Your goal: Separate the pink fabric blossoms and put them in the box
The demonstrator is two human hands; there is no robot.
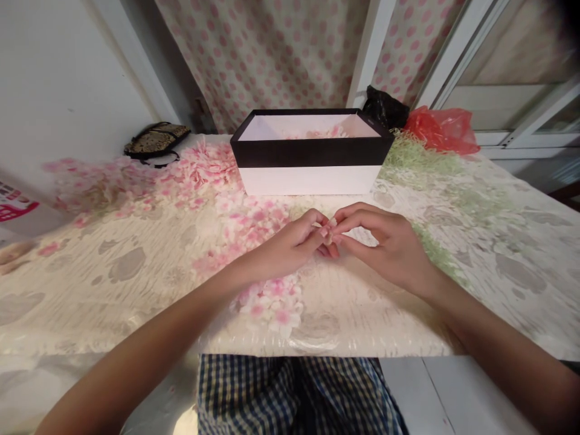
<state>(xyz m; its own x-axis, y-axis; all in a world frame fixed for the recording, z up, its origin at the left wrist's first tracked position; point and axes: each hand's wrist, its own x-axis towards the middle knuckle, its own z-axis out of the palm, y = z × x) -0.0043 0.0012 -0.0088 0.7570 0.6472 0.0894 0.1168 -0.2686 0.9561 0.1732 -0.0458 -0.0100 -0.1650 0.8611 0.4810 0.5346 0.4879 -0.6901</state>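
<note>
Over the middle of the table, both hands meet at a small, pale pink-white artificial flower (330, 232). My left hand (296, 241) pinches it between thumb and fingers. From the other side, the thumb and fingertips of my right hand (387, 241) close on the same flower. Its details are too small to make out. Loose pink and white artificial flowers (256, 232) lie spread beside and under my left hand. Behind the hands stands an open black and white box (310, 178) with some pink flowers inside. Thin pale green stems (435, 257) lie near my right wrist.
More pink flowers (199, 166) are heaped at the back left, near a patterned pouch (158, 140). A green pile (417, 160), a black plastic bag (385, 109) and a red plastic bag (441, 130) lie at the back right. Someone's fingers (16, 254) seem to show at the left edge.
</note>
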